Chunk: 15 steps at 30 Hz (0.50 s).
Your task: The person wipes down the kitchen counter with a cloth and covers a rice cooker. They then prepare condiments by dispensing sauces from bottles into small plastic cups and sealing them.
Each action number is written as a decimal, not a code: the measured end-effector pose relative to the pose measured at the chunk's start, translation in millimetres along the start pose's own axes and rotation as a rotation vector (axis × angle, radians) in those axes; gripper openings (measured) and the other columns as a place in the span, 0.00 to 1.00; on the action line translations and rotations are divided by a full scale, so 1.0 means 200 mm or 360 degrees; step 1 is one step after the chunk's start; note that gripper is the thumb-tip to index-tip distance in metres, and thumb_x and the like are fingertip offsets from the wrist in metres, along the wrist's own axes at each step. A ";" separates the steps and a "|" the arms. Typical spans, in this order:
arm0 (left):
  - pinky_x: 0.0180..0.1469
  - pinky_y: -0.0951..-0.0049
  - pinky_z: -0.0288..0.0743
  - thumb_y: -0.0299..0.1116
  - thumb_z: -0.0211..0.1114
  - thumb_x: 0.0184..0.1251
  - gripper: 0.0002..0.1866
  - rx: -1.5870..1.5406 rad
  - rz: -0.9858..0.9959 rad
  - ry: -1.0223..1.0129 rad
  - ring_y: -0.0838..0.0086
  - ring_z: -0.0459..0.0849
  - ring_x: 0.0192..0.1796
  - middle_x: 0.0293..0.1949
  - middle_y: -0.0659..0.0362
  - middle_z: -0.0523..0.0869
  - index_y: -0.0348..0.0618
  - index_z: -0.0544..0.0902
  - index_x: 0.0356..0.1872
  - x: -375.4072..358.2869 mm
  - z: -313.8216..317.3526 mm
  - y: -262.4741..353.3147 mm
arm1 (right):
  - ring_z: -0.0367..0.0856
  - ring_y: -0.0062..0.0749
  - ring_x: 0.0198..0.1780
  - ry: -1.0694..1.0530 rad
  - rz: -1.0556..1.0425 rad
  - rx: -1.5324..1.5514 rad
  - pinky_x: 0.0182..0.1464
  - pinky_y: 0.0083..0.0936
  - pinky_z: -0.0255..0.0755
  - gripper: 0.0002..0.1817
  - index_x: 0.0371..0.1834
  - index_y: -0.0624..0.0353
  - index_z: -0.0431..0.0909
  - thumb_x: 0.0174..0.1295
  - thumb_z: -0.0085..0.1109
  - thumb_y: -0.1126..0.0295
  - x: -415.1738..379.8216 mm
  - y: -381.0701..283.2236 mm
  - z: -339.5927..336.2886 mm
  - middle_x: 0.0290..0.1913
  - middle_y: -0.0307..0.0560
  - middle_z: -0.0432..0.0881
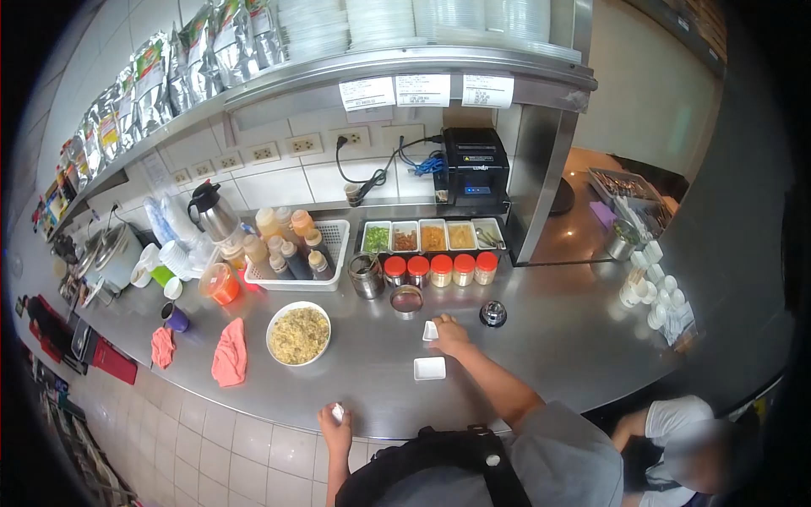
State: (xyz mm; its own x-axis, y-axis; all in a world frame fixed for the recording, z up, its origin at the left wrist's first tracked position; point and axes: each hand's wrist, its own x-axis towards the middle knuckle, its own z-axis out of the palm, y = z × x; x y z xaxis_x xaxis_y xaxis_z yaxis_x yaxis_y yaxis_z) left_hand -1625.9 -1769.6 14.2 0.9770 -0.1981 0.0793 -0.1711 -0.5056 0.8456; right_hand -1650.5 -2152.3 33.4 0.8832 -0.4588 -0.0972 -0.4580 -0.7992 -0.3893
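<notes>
The right hand (452,335) pinches a small, white, squarish dish (430,331) at the table (372,372), just beyond another white dish (429,368); the left hand (335,431) closes around something white (338,412). The printer's (476,160) lettering is illegible.

Two small white dishes (429,368), five red-lidded jars (441,272) (one bell (493,314) besides), two pink cloths (230,353)

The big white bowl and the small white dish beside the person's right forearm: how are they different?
Shape: the bowl is round, while the small dish is rectangular with rounded corners.
Size: the bowl looks clearly larger across than the small dish.
Contents: the bowl is filled with yellowish, grainy food; the small dish shows nothing inside.
Both are white and rest upright on the metal counter.
</notes>
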 end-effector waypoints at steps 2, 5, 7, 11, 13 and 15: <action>0.58 0.58 0.71 0.26 0.70 0.58 0.18 0.0038 0.0007 -0.0011 0.51 0.77 0.51 0.49 0.45 0.75 0.38 0.78 0.50 0.02 -0.05 0.01 | 0.70 0.48 0.66 0.0269 -0.0067 -0.0133 0.63 0.43 0.68 0.38 0.64 0.55 0.73 0.50 0.75 0.54 -0.05 -0.02 0.07 0.60 0.51 0.74; 0.57 0.57 0.71 0.25 0.68 0.58 0.18 0.0140 0.0069 0.0040 0.50 0.77 0.52 0.50 0.45 0.74 0.38 0.77 0.50 0.08 -0.10 -0.05 | 0.68 0.49 0.67 0.0381 -0.0240 -0.0110 0.65 0.46 0.65 0.41 0.69 0.53 0.71 0.51 0.75 0.54 -0.14 -0.10 0.06 0.62 0.51 0.72; 0.57 0.57 0.71 0.24 0.67 0.58 0.18 0.0208 0.0117 0.0083 0.49 0.76 0.52 0.50 0.45 0.74 0.38 0.77 0.50 0.12 -0.14 -0.09 | 0.66 0.49 0.68 0.0215 -0.0329 0.0053 0.66 0.47 0.63 0.41 0.70 0.52 0.69 0.51 0.74 0.55 -0.30 -0.20 -0.04 0.63 0.51 0.72; 0.57 0.55 0.71 0.25 0.64 0.61 0.17 0.0268 0.0132 0.0122 0.46 0.76 0.53 0.51 0.44 0.73 0.35 0.75 0.51 0.21 -0.23 -0.15 | 0.65 0.50 0.68 -0.0289 -0.0444 -0.0129 0.66 0.46 0.64 0.40 0.69 0.51 0.70 0.51 0.74 0.58 -0.48 -0.21 -0.04 0.64 0.51 0.70; 0.56 0.55 0.72 0.26 0.64 0.63 0.17 0.0321 0.0163 0.0123 0.45 0.76 0.53 0.50 0.43 0.73 0.34 0.75 0.52 0.27 -0.28 -0.18 | 0.65 0.50 0.68 -0.0254 -0.0427 -0.0162 0.67 0.45 0.64 0.39 0.68 0.51 0.71 0.50 0.74 0.60 -0.48 -0.20 0.04 0.64 0.51 0.70; 0.54 0.54 0.72 0.28 0.61 0.67 0.15 0.0328 0.0163 0.0218 0.44 0.76 0.51 0.49 0.42 0.74 0.33 0.74 0.52 0.32 -0.31 -0.18 | 0.66 0.51 0.67 -0.0191 -0.0182 -0.0063 0.69 0.43 0.64 0.40 0.68 0.51 0.70 0.48 0.74 0.64 -0.46 -0.18 0.12 0.64 0.51 0.70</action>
State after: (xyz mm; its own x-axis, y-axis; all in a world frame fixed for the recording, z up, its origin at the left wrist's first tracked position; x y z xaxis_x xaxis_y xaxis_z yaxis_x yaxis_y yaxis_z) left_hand -1549.4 -1711.9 21.5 0.9589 -0.1489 0.2415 -0.2788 -0.6516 0.7054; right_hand -1713.2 -2071.4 35.4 0.9343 -0.3163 -0.1643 -0.3555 -0.8592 -0.3680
